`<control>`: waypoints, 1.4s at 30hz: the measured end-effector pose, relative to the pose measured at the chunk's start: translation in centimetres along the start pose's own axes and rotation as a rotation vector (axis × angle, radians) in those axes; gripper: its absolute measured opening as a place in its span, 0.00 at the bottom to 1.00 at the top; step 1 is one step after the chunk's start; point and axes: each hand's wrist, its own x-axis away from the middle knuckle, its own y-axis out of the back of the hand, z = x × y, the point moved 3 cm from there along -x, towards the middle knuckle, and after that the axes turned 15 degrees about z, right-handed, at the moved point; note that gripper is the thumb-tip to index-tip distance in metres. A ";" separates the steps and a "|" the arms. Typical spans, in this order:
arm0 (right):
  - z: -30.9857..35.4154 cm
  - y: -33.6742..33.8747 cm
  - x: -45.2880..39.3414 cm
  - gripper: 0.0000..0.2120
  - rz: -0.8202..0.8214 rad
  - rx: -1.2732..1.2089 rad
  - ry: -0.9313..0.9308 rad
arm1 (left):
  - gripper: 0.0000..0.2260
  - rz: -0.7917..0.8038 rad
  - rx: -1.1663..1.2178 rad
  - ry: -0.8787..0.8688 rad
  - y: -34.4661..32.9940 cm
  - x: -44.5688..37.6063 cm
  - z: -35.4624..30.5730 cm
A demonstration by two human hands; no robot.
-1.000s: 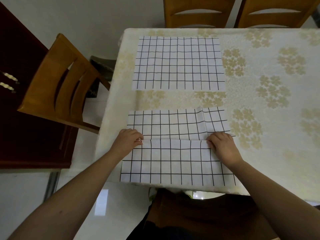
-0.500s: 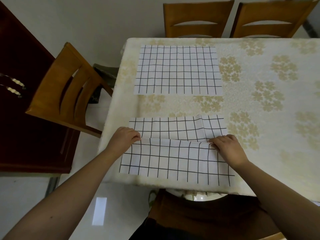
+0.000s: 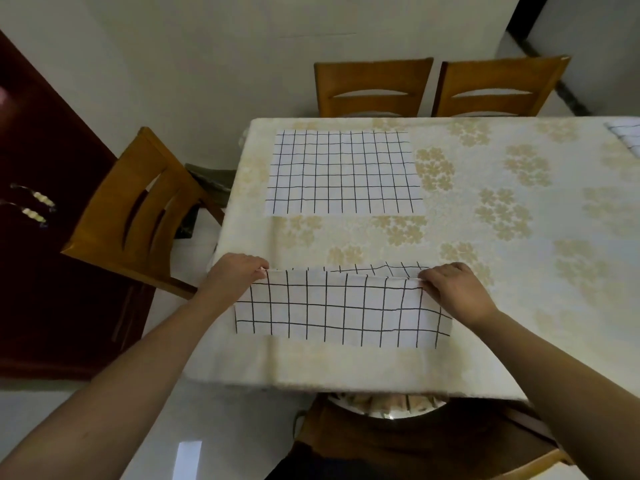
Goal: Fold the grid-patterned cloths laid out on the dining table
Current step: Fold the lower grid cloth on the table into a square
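A white cloth with a black grid (image 3: 343, 308) lies near the table's front edge, its near half folded up over the far half. Only a thin strip of the lower layer shows past the folded edge. My left hand (image 3: 235, 273) pinches the folded edge at its left corner. At the right corner my right hand (image 3: 450, 291) pinches the same edge. A second grid cloth (image 3: 343, 173) lies flat and unfolded farther back on the table.
The table wears a cream cloth with a gold flower print (image 3: 502, 216). A wooden chair (image 3: 138, 213) stands at the left, two more chairs (image 3: 374, 88) at the far side. A corner of another grid cloth (image 3: 627, 135) shows at the right edge.
Both hands have carried the cloth's near edge farther away from me, so the folded layer now covers almost all of the lower one. The view has tilted up.
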 end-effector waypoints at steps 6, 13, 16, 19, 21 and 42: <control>-0.7 1.8 -0.6 0.11 -0.002 0.010 -0.021 | 0.08 -0.088 0.002 0.008 2.5 1.0 1.5; -0.8 3.5 -0.5 0.08 -0.053 0.057 -0.039 | 0.02 -0.213 -0.047 -0.086 4.0 1.8 3.0; -0.5 3.7 -0.4 0.07 -0.073 0.054 -0.033 | 0.01 -0.258 -0.057 -0.085 4.2 2.0 3.2; -0.4 3.7 -0.2 0.06 -0.087 0.027 -0.041 | 0.01 -0.295 -0.053 -0.096 4.0 2.3 3.6; -0.4 3.7 0.0 0.09 -0.105 0.004 -0.045 | 0.01 -0.291 -0.047 -0.091 3.8 2.5 4.0; -0.4 7.6 0.5 0.12 -0.349 -0.635 -0.341 | 0.09 -0.525 -0.118 -0.156 6.4 1.6 3.7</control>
